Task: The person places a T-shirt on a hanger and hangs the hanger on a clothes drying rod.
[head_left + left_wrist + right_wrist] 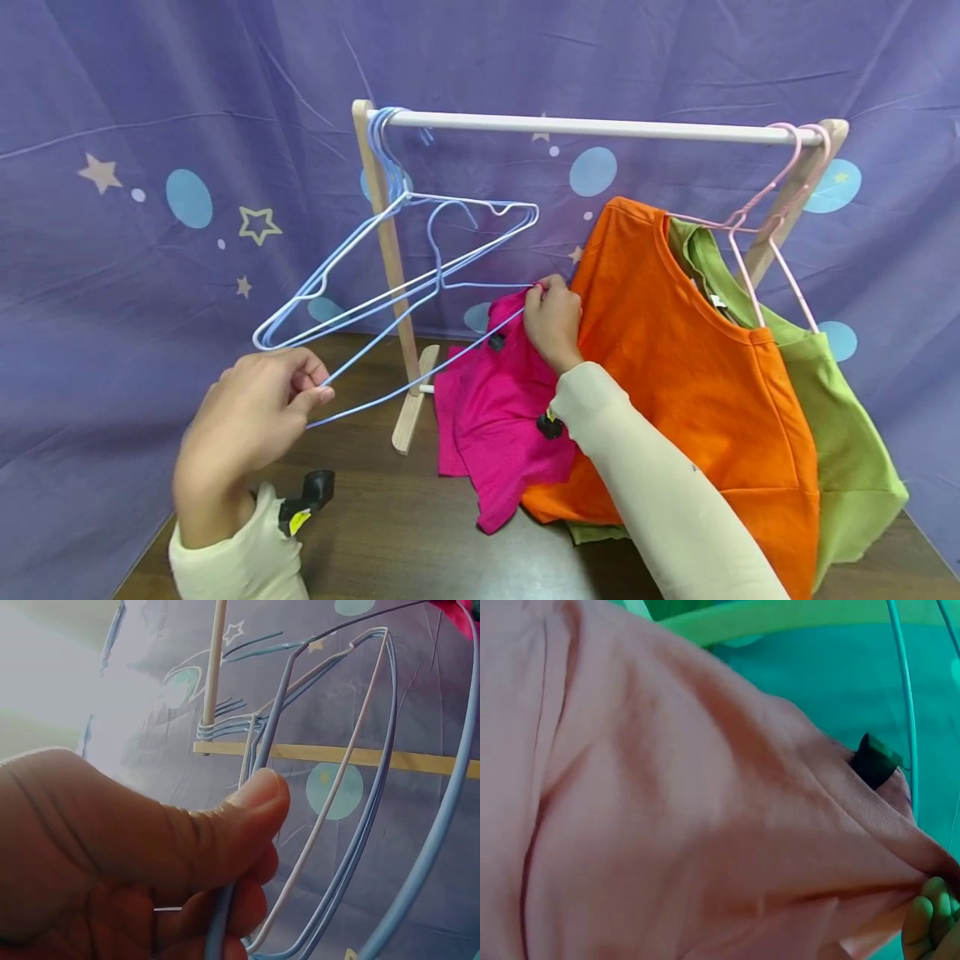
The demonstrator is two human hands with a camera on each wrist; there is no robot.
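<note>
A light blue wire hanger is held up in front of the rack. My left hand pinches its left arm between thumb and fingers, which the left wrist view shows close up on the wire. At the hanger's right end, my right hand grips a bunched edge of a magenta garment, with the wire's tip at the fingers. The cloth hangs below that hand. In the right wrist view the garment looks pale pink, and only some fingertips show at its edge.
Several blue and white hangers hang at the left of the rack's white rail. On pink hangers at the right hang an orange top and a green top. The rack stands on a dark wooden table before a purple curtain.
</note>
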